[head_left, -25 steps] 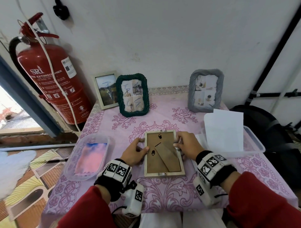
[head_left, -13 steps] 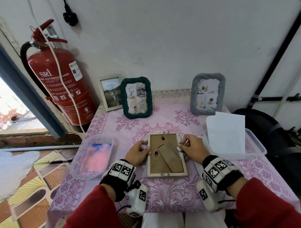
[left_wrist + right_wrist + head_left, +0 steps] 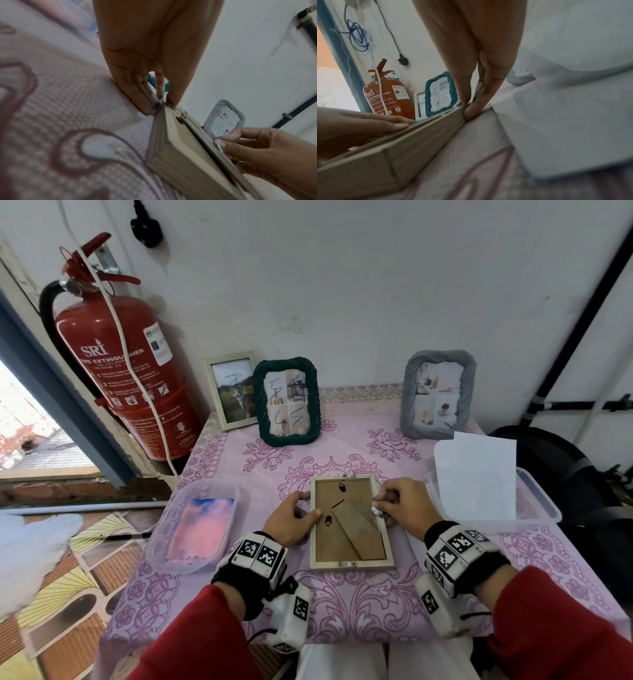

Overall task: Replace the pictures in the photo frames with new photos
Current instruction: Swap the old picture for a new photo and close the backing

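A pale wooden photo frame (image 3: pixel 349 522) lies face down in the middle of the table, its brown back board and folded stand facing up. My left hand (image 3: pixel 294 518) grips its left edge, thumb on the back board and fingers under the rim (image 3: pixel 159 102). My right hand (image 3: pixel 400 508) is at the right edge and pinches a small metal tab (image 3: pixel 376 510) there; the right wrist view shows thumb and fingers (image 3: pixel 471 106) closed on that edge of the frame (image 3: pixel 402 142). White sheets (image 3: pixel 476 474) stand in a clear tray (image 3: pixel 541 501) on the right.
Three frames stand at the back by the wall: a small pale one (image 3: pixel 233 390), a green rope one (image 3: pixel 287 402) and a grey one (image 3: pixel 438 398). A clear tray (image 3: pixel 226 491) holding a pink-and-blue picture lies at the left. A red fire extinguisher (image 3: pixel 126 371) stands beside the table's left corner.
Both hands have stayed at the frame's sides. The right fingers have shifted slightly along the right edge onto the tab. The frame has not moved.
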The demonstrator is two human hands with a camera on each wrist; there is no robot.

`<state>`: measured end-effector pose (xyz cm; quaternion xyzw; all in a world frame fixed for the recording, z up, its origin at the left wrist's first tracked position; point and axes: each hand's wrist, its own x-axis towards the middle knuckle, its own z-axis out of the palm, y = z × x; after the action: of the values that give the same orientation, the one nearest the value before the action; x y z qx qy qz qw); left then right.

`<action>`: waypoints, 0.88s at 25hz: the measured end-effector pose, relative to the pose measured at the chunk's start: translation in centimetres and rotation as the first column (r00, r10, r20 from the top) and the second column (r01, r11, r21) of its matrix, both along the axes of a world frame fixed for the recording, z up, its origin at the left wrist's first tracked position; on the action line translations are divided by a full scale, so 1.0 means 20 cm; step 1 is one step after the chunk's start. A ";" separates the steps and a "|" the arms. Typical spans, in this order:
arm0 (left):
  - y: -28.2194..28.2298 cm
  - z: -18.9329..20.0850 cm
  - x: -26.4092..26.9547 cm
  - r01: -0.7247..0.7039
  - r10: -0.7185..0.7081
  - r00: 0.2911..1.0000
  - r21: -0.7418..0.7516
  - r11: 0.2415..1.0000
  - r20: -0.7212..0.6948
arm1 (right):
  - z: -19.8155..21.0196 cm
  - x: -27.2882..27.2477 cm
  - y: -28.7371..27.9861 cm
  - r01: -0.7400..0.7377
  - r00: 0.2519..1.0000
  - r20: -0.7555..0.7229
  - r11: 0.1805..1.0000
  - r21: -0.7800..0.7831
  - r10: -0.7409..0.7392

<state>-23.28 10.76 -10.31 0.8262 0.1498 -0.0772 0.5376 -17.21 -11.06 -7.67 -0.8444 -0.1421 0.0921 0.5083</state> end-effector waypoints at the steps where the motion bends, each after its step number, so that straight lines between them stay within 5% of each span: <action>1: 0.00 0.00 0.00 -0.001 0.001 1.000 0.001 1.000 0.001 | 0.00 0.01 0.00 -0.019 1.000 0.010 1.000 -0.023 0.020; 10: 0.03 0.00 0.00 0.018 -0.019 1.000 0.026 1.000 0.014 | 0.02 0.03 0.04 -0.109 0.978 0.137 0.949 -0.294 0.155; 17: 0.01 0.01 -0.06 0.004 0.008 0.998 -0.167 0.986 0.070 | 0.04 -0.04 0.00 -0.148 0.971 0.130 0.932 -0.332 0.200; 22: 0.02 0.02 -0.11 0.120 -0.108 0.983 -0.071 0.990 0.150 | 0.02 -0.06 0.00 -0.130 0.977 0.122 0.941 -0.313 0.175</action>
<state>-25.52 11.17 -9.91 0.8148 0.0593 -0.0533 0.5743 -18.40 -11.03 -7.28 -0.9032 -0.2284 0.0892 0.3522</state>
